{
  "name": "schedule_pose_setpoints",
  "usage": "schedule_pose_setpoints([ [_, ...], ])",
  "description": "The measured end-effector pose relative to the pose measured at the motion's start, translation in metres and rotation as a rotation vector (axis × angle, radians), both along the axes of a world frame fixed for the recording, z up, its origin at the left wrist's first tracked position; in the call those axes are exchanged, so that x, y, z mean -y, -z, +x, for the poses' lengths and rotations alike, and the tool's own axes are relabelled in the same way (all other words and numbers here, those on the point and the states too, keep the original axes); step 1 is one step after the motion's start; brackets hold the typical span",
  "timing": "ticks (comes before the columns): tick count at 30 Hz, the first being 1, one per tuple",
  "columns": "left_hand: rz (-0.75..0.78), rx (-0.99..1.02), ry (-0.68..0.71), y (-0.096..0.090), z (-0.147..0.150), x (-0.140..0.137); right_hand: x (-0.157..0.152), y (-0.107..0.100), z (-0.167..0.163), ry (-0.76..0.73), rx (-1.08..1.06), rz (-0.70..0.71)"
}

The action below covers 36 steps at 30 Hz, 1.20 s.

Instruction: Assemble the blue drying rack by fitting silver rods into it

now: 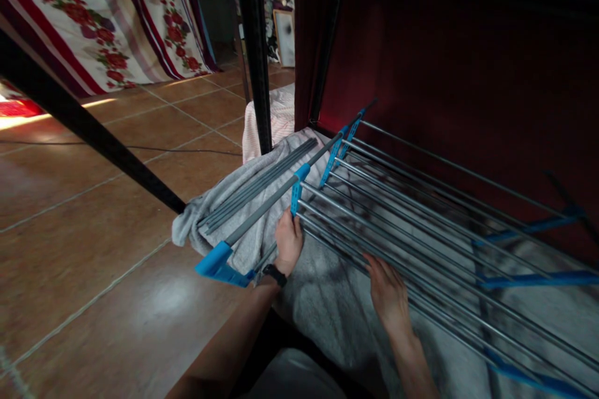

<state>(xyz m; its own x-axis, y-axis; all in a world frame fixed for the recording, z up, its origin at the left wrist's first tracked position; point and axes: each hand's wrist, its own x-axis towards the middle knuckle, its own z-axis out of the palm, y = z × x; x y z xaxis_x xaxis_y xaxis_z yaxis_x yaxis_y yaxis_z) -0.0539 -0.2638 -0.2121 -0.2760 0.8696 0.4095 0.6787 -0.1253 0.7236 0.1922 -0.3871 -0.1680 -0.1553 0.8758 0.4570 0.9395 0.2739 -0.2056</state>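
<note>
At center frame, the left hand (289, 240) pinched a blue bracket (295, 197); the right hand (388, 293), loosely open, lay against metal rods (327, 199).

No text, label, brand, number or sign can be read. The framed panel (286, 37) far back is too small and blurred to tell whether it bears writing; the same goes for the dark wristband (274, 274) and the blue plastic brackets (296, 187).

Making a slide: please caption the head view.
Left hand at a blue plastic bracket, right hand by silver metal rods, over rumpled grey cloth.
</note>
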Motion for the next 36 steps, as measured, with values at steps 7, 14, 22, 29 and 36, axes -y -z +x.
schedule_pose_setpoints([
  [7,-0.010,-0.146,-0.025,0.000,0.000,0.001,0.003,-0.004,-0.004,0.021,0.043,-0.003],
  [14,0.006,-0.202,0.014,-0.001,-0.002,0.000,0.004,-0.010,-0.003,0.003,0.006,-0.057],
  [22,-0.027,-0.280,0.056,-0.006,-0.005,-0.002,0.002,-0.010,-0.005,0.025,0.023,-0.059],
  [29,-0.040,-0.298,0.054,-0.004,-0.007,-0.003,0.001,-0.011,-0.007,0.033,0.082,-0.037],
  [36,-0.063,-0.408,0.065,-0.009,-0.011,-0.002,0.010,-0.008,0.004,0.095,0.103,-0.012],
])
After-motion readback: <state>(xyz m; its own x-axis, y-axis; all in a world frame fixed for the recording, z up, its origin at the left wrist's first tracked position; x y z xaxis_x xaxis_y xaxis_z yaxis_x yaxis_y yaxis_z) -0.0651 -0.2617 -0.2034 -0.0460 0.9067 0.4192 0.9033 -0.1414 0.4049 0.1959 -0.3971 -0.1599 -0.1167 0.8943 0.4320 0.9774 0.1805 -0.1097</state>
